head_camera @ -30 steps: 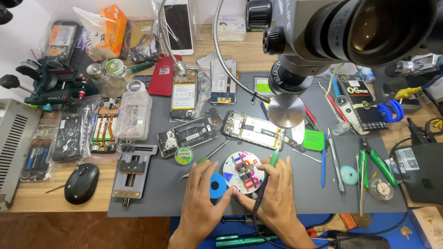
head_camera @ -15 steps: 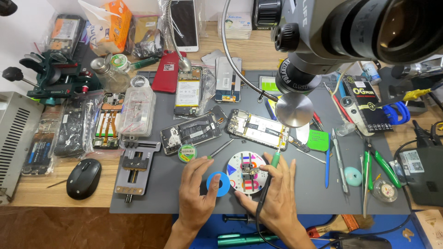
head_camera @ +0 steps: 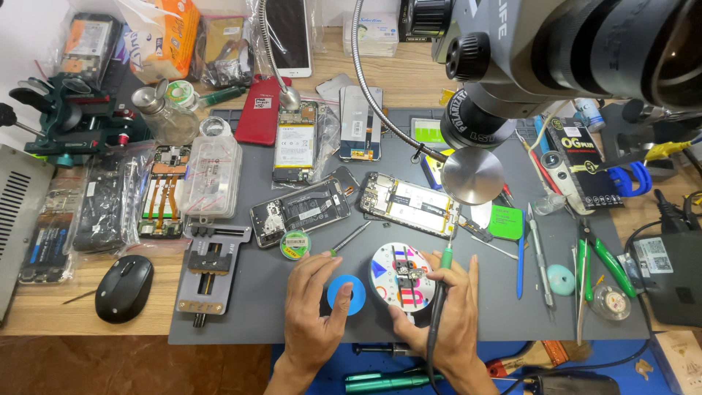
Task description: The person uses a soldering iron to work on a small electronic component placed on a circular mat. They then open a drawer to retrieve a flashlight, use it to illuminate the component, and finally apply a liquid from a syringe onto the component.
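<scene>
**Under the microscope: small board on the round holder, iron in hand**

At the front edge of the grey rubber work mat [head_camera: 512,314] on the wooden desk [head_camera: 44,314], a person works with both hands. The right hand [head_camera: 446,311] is closed around a green-handled soldering iron [head_camera: 441,281], its black cable trailing down over the wrist; the tip points toward a small circuit board [head_camera: 406,275] clamped on a round white holder with coloured patches [head_camera: 402,278]. The thumb of that hand rests against the holder's near rim. The left hand [head_camera: 316,307] lies beside it, fingers loosely curled and apart, fingertips on a flat blue disc [head_camera: 346,294] that touches the mat just left of the holder; it grips nothing.

As to progress, I judge the work to be in its middle. Several opened phones [head_camera: 408,205] lie further back on the mat with their backs off and insides bare, so the dismantling is done. The small board is already fixed in place and the iron is at it, so the fine work on the board seems to be in hand. Nothing appears reassembled: the opened phones are uncovered, and a silver screwdriver [head_camera: 349,238] lies loose nearby.
</scene>
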